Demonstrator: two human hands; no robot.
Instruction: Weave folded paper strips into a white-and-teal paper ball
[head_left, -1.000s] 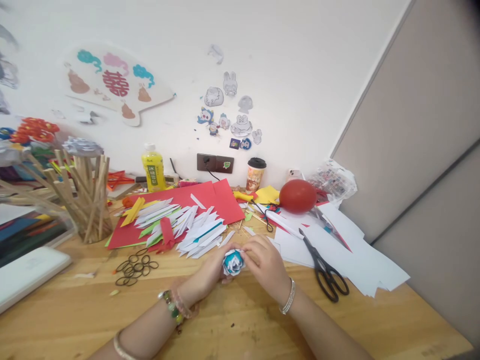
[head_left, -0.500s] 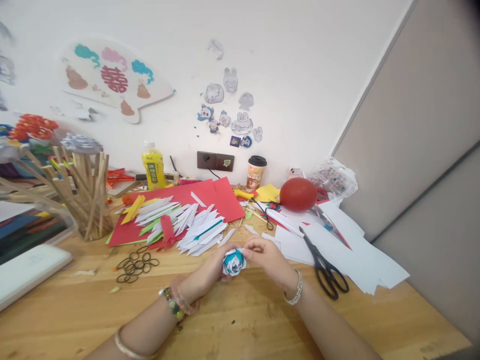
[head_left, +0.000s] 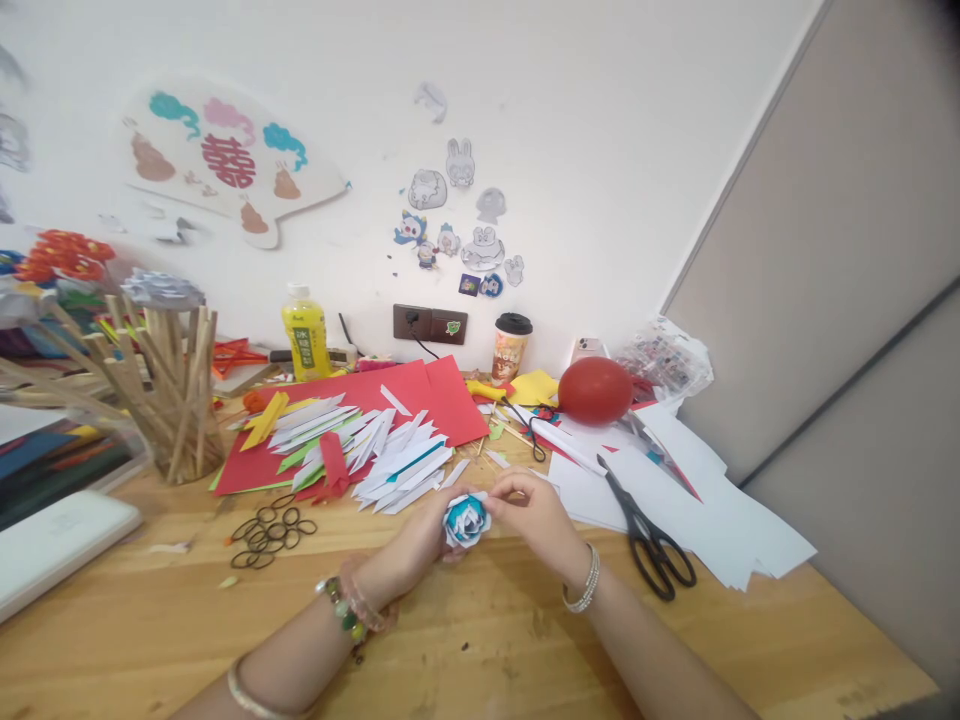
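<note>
A blue and white paper flower (head_left: 466, 520) is held above the wooden table, its layered petals facing up toward me. My left hand (head_left: 420, 535) is closed around it from the left and underneath, so those fingers are partly hidden. With thumb and forefinger together, my right hand (head_left: 534, 515) pinches the edge of a white petal on the flower's right side. Beyond my hands lies a pile of folded paper strips (head_left: 405, 465), mostly white.
Black scissors (head_left: 649, 535) lie on white paper sheets (head_left: 720, 515) to the right. Black rubber bands (head_left: 274, 530) are at left, near a holder of wooden sticks (head_left: 180, 400). Behind stand a yellow bottle (head_left: 306, 335), a lidded cup (head_left: 511, 350) and a red balloon (head_left: 596, 390).
The flower has tilted slightly and shifted a little left and up. Both hands keep their hold on it, with only a small movement of the right hand.
</note>
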